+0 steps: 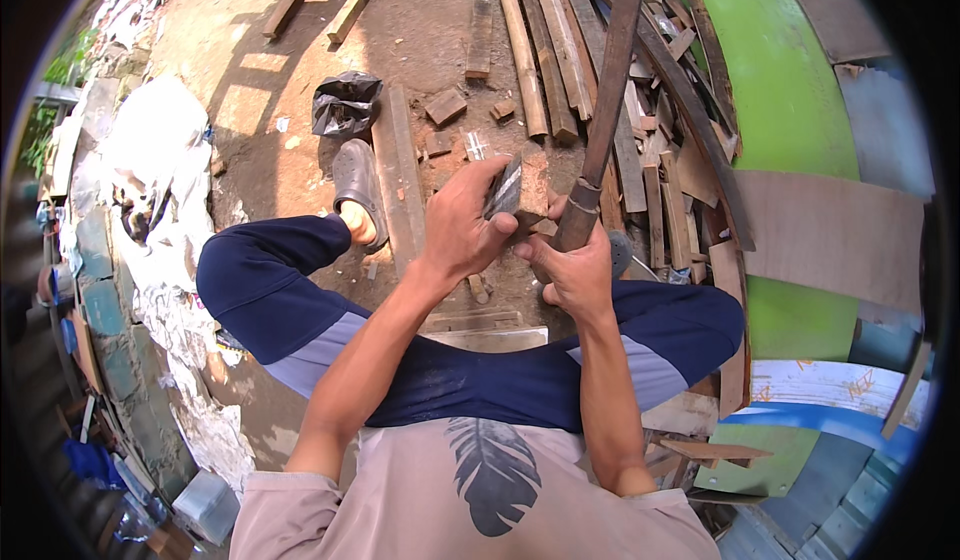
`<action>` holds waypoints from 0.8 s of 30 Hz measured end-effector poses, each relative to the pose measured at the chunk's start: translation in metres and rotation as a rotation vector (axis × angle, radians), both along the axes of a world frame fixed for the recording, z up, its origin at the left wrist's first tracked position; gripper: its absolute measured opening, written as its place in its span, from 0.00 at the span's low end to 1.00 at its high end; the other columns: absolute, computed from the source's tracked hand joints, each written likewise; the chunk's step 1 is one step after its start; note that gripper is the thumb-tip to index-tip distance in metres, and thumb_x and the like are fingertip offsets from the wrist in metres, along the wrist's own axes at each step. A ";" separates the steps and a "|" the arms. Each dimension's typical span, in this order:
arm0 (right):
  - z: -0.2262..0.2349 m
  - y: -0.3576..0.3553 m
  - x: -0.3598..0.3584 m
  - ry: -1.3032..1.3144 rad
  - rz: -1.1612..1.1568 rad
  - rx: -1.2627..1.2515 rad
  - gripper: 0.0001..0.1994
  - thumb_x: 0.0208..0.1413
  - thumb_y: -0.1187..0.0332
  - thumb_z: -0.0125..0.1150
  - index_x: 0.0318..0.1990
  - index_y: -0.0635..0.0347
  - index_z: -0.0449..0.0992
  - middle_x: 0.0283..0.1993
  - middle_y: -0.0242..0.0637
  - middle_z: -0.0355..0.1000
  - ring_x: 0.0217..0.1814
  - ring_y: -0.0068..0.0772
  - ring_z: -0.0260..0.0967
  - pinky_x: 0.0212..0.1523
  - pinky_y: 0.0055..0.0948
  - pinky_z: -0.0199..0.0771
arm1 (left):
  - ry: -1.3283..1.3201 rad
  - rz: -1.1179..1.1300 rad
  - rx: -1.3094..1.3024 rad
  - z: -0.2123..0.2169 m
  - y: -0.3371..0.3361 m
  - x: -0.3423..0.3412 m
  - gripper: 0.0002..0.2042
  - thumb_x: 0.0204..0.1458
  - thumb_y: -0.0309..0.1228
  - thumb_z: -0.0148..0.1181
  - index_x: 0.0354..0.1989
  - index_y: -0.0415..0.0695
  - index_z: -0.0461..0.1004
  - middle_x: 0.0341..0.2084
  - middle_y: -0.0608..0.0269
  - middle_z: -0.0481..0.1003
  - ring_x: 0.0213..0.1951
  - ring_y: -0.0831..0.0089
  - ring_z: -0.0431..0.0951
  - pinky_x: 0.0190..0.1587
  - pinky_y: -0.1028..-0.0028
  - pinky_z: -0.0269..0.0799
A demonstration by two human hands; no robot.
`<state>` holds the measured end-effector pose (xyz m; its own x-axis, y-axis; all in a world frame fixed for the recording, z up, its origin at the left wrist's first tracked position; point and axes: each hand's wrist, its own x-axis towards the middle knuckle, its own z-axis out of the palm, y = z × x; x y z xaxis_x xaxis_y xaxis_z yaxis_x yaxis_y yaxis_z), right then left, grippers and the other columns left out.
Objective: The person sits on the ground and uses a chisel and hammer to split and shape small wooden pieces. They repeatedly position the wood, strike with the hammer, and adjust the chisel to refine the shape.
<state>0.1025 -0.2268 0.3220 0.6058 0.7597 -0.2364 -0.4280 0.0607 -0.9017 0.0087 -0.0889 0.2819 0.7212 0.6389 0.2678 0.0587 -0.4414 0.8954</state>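
Outdoors, seated on bare dirt with my knees spread, I hold my left hand (462,222) closed around a dark, flat metal blade (504,188), whose grey edge shows just past my fingers. My right hand (572,265) is wrapped tight around the lower end of a long, dark wooden pole (605,110) that rises away from me toward the top of the frame. The two hands sit just beside each other between my knees, the blade's tip close to the pole's thick butt end. A small block of reddish wood (534,182) lies right behind the blade. Beyond my hands, a pile of planks and offcuts (640,150) spreads across the ground to my right, against a green curved panel (790,90). My left foot, in a grey rubber clog (356,172), rests beside a long flat board (398,175). A crumpled black plastic bag (346,102) lies on the dirt past the clog.
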 end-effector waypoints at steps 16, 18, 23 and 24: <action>-0.146 0.057 -0.015 -0.118 0.278 -0.205 0.19 0.53 0.77 0.67 0.51 0.67 0.71 0.67 0.43 0.67 0.62 0.27 0.68 0.60 0.29 0.71 | 0.253 0.013 -0.593 -0.088 0.016 -0.051 0.24 0.69 0.41 0.31 0.68 0.45 0.60 0.62 0.47 0.64 0.64 0.59 0.66 0.63 0.64 0.65; -0.167 0.061 -0.019 -0.072 0.274 -0.195 0.23 0.52 0.77 0.67 0.56 0.67 0.70 0.63 0.40 0.72 0.61 0.26 0.69 0.62 0.28 0.67 | 0.180 0.047 -0.776 -0.103 0.017 -0.053 0.23 0.68 0.40 0.31 0.68 0.47 0.61 0.64 0.50 0.63 0.66 0.61 0.63 0.63 0.61 0.64; -0.204 0.068 -0.022 -0.056 0.236 -0.224 0.15 0.50 0.80 0.66 0.46 0.65 0.71 0.61 0.39 0.73 0.59 0.27 0.70 0.57 0.27 0.71 | 0.162 0.160 -1.065 -0.125 0.033 -0.055 0.27 0.66 0.41 0.28 0.69 0.48 0.63 0.63 0.57 0.65 0.65 0.63 0.63 0.62 0.53 0.66; -0.206 0.069 -0.022 -0.032 0.230 -0.223 0.13 0.50 0.81 0.66 0.42 0.64 0.71 0.62 0.39 0.72 0.58 0.26 0.70 0.55 0.26 0.71 | 0.169 0.183 -1.084 -0.130 0.035 -0.056 0.28 0.65 0.41 0.28 0.69 0.47 0.63 0.61 0.56 0.68 0.62 0.63 0.68 0.61 0.54 0.68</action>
